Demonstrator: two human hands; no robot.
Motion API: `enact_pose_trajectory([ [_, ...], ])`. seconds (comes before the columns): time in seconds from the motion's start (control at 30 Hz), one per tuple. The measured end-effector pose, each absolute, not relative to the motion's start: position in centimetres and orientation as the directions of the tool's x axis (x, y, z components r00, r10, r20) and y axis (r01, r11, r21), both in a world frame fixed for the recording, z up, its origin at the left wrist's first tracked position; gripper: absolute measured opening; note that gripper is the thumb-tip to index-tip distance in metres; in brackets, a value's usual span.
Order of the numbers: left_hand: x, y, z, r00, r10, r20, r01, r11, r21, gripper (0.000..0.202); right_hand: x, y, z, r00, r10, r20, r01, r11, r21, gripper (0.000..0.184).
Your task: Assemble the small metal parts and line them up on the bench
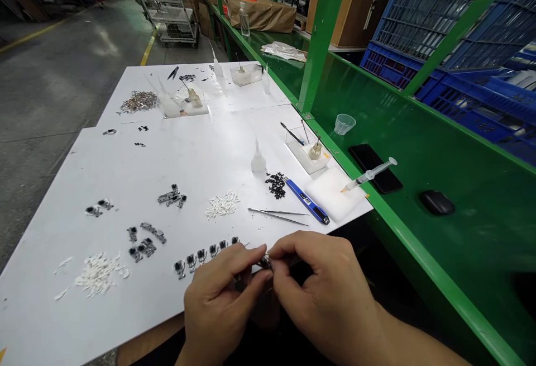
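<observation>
Between my fingertips, at the near edge of the white table (138, 176), is a small dark and silvery part (264, 261), mostly covered by the fingers. My left hand (221, 293) pinches it from the left. My right hand (318, 282) pinches at its right side, thumb and forefinger together. Just beyond my left hand stands a row of small black and metal parts (201, 255). Tweezers (278, 215) and a blue utility knife (307, 201) lie beyond my hands. Nearby are piles of white slivers (223, 204) and tiny black pieces (277, 185).
More white slivers (98, 274) and metal parts (170, 195) lie to the left. A squeeze bottle (258, 159), a tray with a small jar (315, 151) and a foam pad (335, 195) with a syringe (371, 174) stand at right. A green ledge (419, 232) borders the table.
</observation>
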State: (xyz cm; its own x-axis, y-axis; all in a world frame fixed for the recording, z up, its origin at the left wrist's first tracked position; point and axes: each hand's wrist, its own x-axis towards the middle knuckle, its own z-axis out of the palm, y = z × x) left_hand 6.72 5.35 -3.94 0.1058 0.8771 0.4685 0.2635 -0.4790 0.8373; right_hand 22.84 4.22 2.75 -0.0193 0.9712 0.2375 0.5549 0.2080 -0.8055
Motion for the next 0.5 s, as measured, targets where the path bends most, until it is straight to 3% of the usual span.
enact_pose_trajectory([
  [0.5, 6.94, 5.16, -3.98, 0.047, 0.916, 0.399, 0.199, -0.400, 0.894, 0.032, 22.52, 4.05, 2.94, -0.003, 0.959, 0.283, 0.569, 0.235, -0.788, 0.017],
])
